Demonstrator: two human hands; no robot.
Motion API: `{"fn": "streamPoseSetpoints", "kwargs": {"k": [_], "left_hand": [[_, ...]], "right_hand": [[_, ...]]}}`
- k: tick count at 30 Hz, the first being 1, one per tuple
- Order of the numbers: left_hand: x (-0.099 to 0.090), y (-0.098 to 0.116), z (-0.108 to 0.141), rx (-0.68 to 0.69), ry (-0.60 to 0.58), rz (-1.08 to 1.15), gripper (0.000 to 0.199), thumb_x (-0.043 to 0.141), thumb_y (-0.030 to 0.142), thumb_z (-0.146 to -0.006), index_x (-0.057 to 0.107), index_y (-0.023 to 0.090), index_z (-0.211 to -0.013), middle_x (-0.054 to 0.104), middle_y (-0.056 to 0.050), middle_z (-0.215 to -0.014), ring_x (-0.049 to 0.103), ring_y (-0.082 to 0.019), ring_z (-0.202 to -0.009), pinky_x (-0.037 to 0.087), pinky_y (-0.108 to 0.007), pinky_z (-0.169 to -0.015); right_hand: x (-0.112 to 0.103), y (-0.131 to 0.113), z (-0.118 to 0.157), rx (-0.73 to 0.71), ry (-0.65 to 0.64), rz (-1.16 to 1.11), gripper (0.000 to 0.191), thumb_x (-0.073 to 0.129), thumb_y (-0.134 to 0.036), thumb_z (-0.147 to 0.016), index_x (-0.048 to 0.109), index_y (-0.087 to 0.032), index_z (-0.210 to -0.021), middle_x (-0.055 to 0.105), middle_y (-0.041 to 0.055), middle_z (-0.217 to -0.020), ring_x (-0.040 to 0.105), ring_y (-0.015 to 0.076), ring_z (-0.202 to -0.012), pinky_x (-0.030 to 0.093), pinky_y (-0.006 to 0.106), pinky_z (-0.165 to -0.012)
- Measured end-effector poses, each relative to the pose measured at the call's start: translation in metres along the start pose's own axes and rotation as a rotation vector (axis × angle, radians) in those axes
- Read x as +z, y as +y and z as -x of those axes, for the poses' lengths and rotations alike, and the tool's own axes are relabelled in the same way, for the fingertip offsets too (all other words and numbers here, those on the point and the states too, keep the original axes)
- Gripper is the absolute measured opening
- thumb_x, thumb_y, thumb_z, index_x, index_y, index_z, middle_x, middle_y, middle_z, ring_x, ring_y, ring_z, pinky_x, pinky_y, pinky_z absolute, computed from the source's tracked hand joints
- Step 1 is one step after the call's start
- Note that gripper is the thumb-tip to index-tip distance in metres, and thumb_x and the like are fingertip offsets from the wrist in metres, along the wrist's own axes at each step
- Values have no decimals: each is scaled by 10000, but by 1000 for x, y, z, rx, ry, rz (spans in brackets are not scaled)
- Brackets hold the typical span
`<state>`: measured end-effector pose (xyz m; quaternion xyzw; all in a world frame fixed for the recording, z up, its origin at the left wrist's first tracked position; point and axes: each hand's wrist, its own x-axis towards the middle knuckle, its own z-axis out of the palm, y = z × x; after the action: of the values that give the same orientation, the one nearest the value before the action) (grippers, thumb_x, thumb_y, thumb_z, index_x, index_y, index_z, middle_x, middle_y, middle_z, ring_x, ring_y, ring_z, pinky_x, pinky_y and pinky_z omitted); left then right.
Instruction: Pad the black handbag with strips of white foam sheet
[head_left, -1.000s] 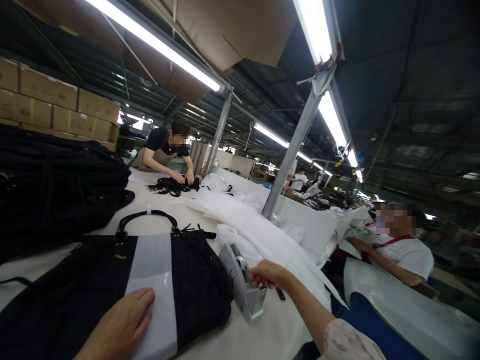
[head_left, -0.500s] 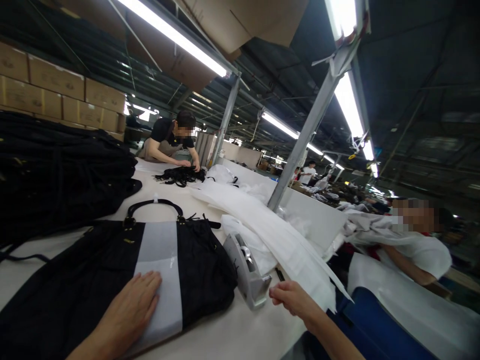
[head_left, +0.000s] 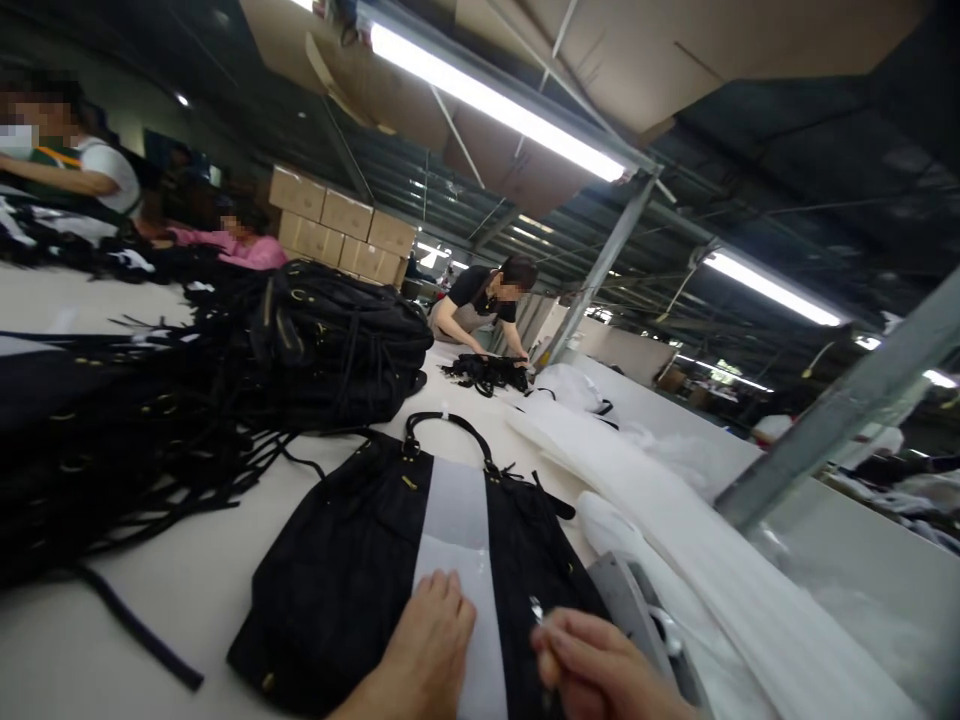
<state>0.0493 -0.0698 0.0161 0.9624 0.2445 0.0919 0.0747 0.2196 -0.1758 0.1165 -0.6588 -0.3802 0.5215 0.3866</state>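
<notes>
A black handbag (head_left: 337, 560) lies on the table with its handle toward the far side. Down its middle runs a pale grey-white wrap strip (head_left: 454, 505). My left hand (head_left: 424, 640) rests flat on the lower part of that strip, fingers stretched out. Over the bag's right side, my right hand (head_left: 592, 660) is closed in a pinch on a small thing with a shiny tip (head_left: 535, 606); its kind is unclear. Just beyond that hand stands a grey tape dispenser (head_left: 630, 600), partly covered by it.
Stacked black bags (head_left: 337, 350) and dangling straps fill the left. White sheets (head_left: 675, 510) lie along the right, beside a metal post (head_left: 840, 420). Across the table a co-worker (head_left: 480, 300) handles black straps (head_left: 487, 372). Other people and cardboard boxes (head_left: 345, 225) are further back.
The view has swung left. My right hand has moved from beside the tape dispenser to above the bag's right side, near my left hand, which stays on the strip.
</notes>
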Motion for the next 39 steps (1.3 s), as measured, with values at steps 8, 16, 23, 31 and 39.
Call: {"fn": "streamPoseSetpoints", "kwargs": {"k": [8, 16, 23, 31, 39], "left_hand": [[9, -8, -19, -11, 2, 8, 402, 434, 269, -967, 653, 31, -1208, 590, -270, -1283, 543, -384, -1193, 440, -500, -984], [52, -19, -17, -117, 196, 29, 349, 498, 287, -942, 646, 206, -1248, 519, -207, -1398, 445, -437, -1269, 372, -599, -981], [31, -24, -14, -128, 24, 195, 474, 592, 403, -892, 589, 183, -1312, 444, -265, -1453, 368, -500, -1339, 319, -710, -1006], [34, -25, -16, -111, 27, 165, 443, 469, 457, -962, 603, 186, -1286, 445, -290, -1442, 393, -505, -1328, 339, -717, -986], [32, -22, -16, -115, 8, 116, 479, 421, 511, -969, 588, 179, -1271, 448, -305, -1433, 426, -501, -1305, 338, -721, -972]], "right_hand": [[74, -30, -151, 4, -80, -149, 450, 825, -429, -549, 627, -133, -823, 630, 11, -747, 235, -1, -422, 40, 204, -438], [69, -9, -167, -19, -52, -45, 495, 735, -562, -595, 622, -153, -849, 646, -9, -768, 208, -6, -385, 48, 211, -408], [73, -5, -169, -129, 22, 118, 385, 638, -559, -680, 604, -180, -739, 595, -19, -633, 277, 51, -406, 154, 225, -406], [73, 2, -182, -473, 286, 407, 278, 566, -444, -739, 677, -196, -678, 600, 33, -694, 526, 203, -689, 390, 320, -674], [68, 8, -190, -530, 381, 589, 139, 589, -339, -763, 604, -211, -711, 581, 23, -692, 539, 200, -657, 388, 316, -658]]}}
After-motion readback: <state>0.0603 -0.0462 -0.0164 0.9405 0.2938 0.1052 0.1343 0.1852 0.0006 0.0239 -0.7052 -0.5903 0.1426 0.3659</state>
